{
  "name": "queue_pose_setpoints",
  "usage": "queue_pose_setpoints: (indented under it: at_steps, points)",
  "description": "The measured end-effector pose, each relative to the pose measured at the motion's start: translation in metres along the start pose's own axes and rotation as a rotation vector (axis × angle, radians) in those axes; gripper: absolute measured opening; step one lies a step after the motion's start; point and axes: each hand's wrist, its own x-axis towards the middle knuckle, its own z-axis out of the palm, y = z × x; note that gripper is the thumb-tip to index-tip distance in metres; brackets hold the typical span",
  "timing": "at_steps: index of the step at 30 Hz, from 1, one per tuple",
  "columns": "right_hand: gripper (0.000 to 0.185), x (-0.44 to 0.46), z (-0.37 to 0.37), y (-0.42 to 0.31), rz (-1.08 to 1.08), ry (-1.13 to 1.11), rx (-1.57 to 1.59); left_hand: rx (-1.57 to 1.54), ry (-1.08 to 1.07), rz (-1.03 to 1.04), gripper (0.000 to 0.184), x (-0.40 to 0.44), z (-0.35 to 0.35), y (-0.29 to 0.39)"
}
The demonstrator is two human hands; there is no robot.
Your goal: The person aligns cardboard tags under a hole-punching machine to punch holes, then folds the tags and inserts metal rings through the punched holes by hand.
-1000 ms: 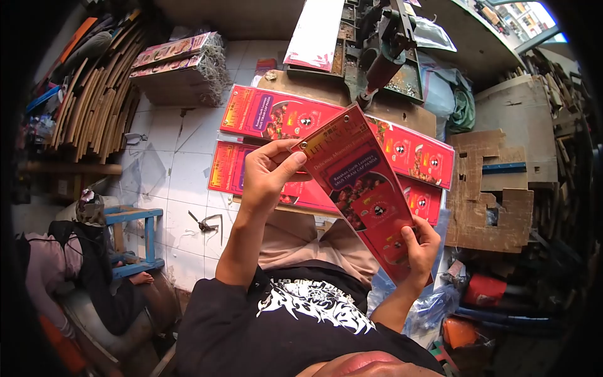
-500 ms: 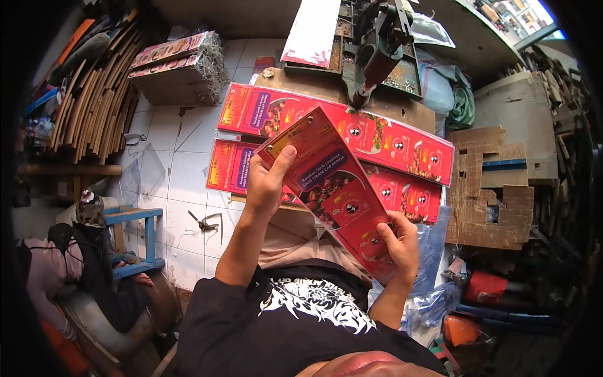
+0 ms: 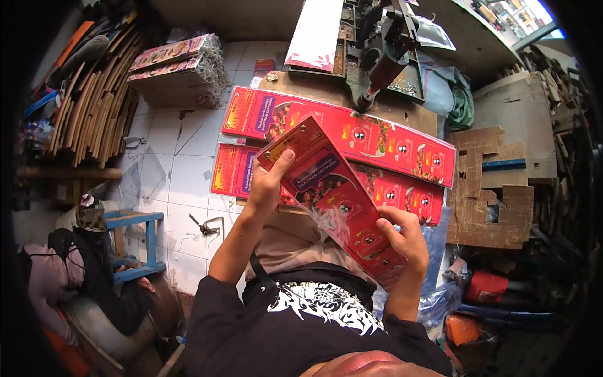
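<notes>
A long red printed strip (image 3: 336,201) with two metal eyelets at its upper end slants across the front of my chest. My left hand (image 3: 269,182) grips its upper left corner, thumb on top. Near the lower right end, my right hand (image 3: 405,235) pinches the strip's edge. Behind it lie similar red strips, an upper stack (image 3: 402,147) and a lower stack (image 3: 232,168), on a brown board. The held strip hides part of both stacks. A metal press (image 3: 383,66) stands just beyond the upper stack.
A box (image 3: 173,81) with printed strips on top stands at the back left. Cut cardboard (image 3: 490,217) lies at the right. A blue stool (image 3: 147,242) and another person's legs (image 3: 116,289) are at the left. Trays holding small metal pieces flank the press.
Both hands have drawn the strip down and left, away from the press, since the first frame. Over the last half second, my right hand has shifted slightly right.
</notes>
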Motion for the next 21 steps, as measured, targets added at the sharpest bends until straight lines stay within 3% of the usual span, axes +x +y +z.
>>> queue_pose_setpoints:
  at_steps: [6,7,8,10,11,14,15,17,21]
  points:
    - [0.022,0.020,0.007,-0.008,0.068,-0.064,0.091,0.084,-0.022,0.019,0.036,-0.003,0.001,0.006]
    - [0.019,0.024,0.007,-0.008,0.102,-0.080,0.135,0.204,-0.097,0.034,0.051,-0.002,-0.006,0.007]
    - [0.017,0.026,0.007,-0.008,0.137,-0.096,0.180,0.202,-0.098,0.033,0.051,0.001,-0.010,0.011]
    - [0.016,0.027,0.009,0.003,0.155,-0.085,0.291,0.115,-0.316,0.149,0.070,0.017,-0.004,0.037]
    - [0.016,0.028,0.011,0.010,0.169,-0.073,0.404,0.257,-0.350,0.117,0.082,0.030,-0.004,0.052]
    - [0.016,0.032,0.022,0.021,0.139,0.018,0.530,0.532,-0.203,0.232,0.075,0.090,-0.008,0.075]
    - [0.016,0.032,0.023,0.024,0.136,0.020,0.533,0.666,-0.155,0.201,0.063,0.118,-0.019,0.075]
    - [0.015,0.034,0.023,0.027,0.176,0.003,0.668,0.952,-0.093,0.128,0.056,0.168,-0.032,0.069]
    - [0.016,0.036,0.026,0.031,0.134,0.001,0.649,1.227,0.045,-0.023,0.060,0.246,-0.054,0.034]
